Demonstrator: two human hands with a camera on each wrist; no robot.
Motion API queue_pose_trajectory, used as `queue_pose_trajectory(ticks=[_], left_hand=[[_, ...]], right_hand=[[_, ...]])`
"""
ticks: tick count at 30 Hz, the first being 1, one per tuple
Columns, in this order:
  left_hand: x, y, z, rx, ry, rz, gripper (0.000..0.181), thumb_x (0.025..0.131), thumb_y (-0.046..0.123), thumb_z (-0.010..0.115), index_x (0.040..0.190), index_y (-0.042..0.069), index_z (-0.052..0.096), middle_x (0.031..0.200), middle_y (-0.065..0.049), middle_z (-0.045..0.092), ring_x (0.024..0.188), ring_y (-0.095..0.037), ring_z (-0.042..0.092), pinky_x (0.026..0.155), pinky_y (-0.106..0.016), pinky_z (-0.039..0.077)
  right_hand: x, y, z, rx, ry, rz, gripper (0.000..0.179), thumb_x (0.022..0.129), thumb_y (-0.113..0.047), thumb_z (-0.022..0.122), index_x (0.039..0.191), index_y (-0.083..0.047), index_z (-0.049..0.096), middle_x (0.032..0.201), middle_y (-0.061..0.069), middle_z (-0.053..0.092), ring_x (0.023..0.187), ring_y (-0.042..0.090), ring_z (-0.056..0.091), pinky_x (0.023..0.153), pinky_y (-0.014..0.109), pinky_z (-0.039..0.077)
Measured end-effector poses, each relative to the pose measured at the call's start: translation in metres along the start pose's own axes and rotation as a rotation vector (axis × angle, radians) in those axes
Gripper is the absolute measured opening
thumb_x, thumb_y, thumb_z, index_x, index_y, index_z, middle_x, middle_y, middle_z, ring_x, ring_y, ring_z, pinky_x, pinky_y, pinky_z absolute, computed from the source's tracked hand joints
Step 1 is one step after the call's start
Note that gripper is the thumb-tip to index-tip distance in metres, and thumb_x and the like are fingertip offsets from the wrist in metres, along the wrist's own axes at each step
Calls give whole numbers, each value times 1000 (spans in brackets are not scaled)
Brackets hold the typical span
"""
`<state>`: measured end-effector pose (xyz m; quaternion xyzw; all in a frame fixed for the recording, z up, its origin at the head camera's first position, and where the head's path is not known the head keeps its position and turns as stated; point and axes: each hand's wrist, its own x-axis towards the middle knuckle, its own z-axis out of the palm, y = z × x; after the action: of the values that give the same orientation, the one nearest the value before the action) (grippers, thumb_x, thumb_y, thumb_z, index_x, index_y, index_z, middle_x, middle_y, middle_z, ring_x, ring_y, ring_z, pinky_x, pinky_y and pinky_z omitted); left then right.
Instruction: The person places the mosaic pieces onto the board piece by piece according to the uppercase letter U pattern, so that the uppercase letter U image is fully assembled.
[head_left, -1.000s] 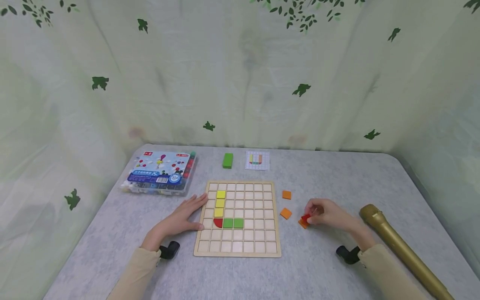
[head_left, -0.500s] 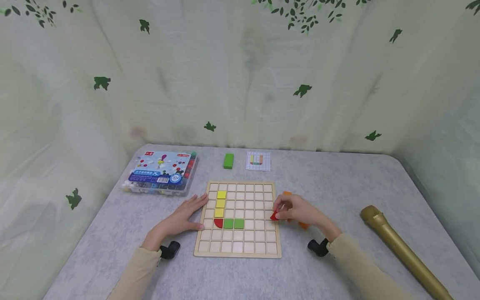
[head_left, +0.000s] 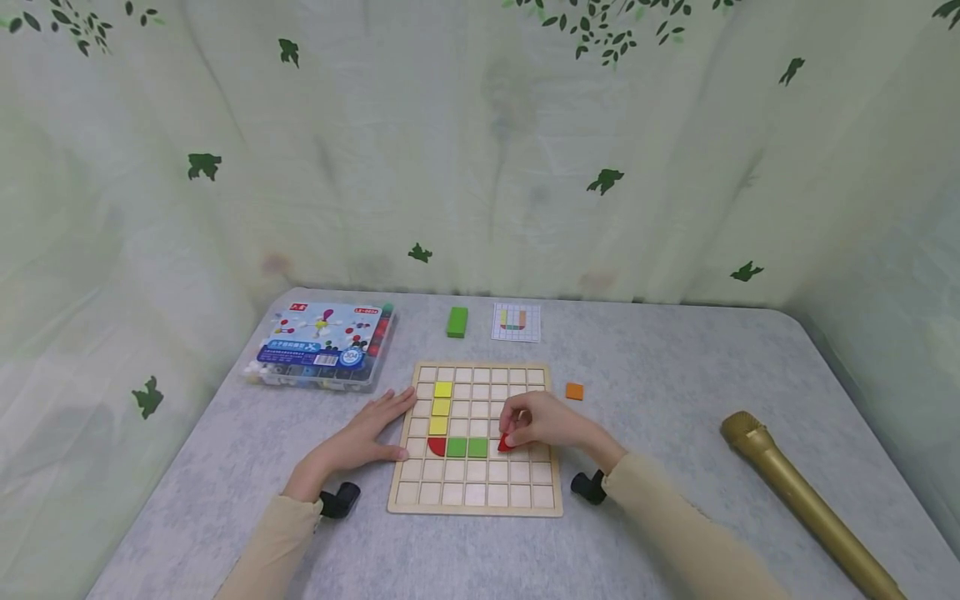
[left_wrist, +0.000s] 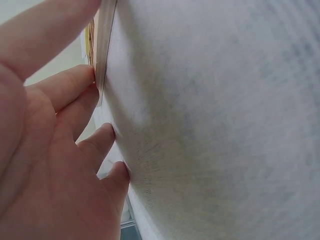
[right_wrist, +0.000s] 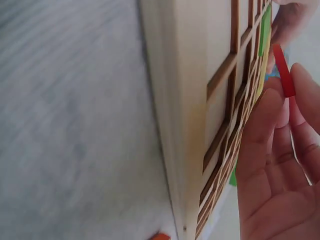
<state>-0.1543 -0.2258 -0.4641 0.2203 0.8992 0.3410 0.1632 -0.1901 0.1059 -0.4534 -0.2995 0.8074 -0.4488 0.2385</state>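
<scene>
In the head view, my right hand (head_left: 543,419) pinches a red tile (head_left: 503,444) over the wooden grid board (head_left: 476,509), just right of two green square tiles (head_left: 467,447). The right wrist view has this red tile (right_wrist: 283,71) edge-on between thumb and fingertip, apart from the board. A red quarter-round tile (head_left: 437,447) lies left of the greens, below a column of three yellow tiles (head_left: 441,407). My left hand (head_left: 360,437) rests at the board's left edge with fingers spread; the left wrist view shows its fingertips (left_wrist: 85,72) touching the board's side.
An orange tile (head_left: 574,391) lies right of the board. Behind the board are a green block (head_left: 457,322) and a pattern card (head_left: 516,322). A clear plastic box with a printed lid (head_left: 318,346) sits back left. A gold microphone (head_left: 813,504) lies at the right.
My right hand has carried the red tile leftward from beside the orange tiles to over the board. The hand and forearm now hide two of the orange tiles. My left hand has stayed put.
</scene>
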Motion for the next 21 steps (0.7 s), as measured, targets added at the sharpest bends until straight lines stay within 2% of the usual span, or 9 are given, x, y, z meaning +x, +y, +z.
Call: queue_pose_trajectory(ticks=[3, 11, 21], left_hand=[[0, 0, 0, 1, 1, 3, 86, 85, 32, 72, 150, 1, 25, 156, -16, 19, 142, -41, 3, 113, -57, 2], [0, 0, 0, 0, 2, 10, 85, 86, 31, 72, 150, 1, 25, 156, -17, 18, 142, -42, 3, 113, -57, 2], [0, 1, 0, -2, 3, 4, 85, 86, 32, 71, 151, 2, 25, 157, -16, 19, 142, -41, 3, 113, -56, 1]], right_hand=[[6, -2, 5, -35, -13, -6, 11, 82, -3, 74, 82, -10, 65, 73, -4, 61, 65, 10, 54, 64, 25, 47], [13, -12, 14, -178, -16, -30, 15, 82, -1, 73, 79, -13, 65, 70, -9, 59, 64, 6, 51, 60, 22, 46], [12, -16, 17, -218, 5, 7, 13, 84, -1, 71, 79, -12, 66, 68, -9, 58, 64, 8, 51, 60, 23, 44]])
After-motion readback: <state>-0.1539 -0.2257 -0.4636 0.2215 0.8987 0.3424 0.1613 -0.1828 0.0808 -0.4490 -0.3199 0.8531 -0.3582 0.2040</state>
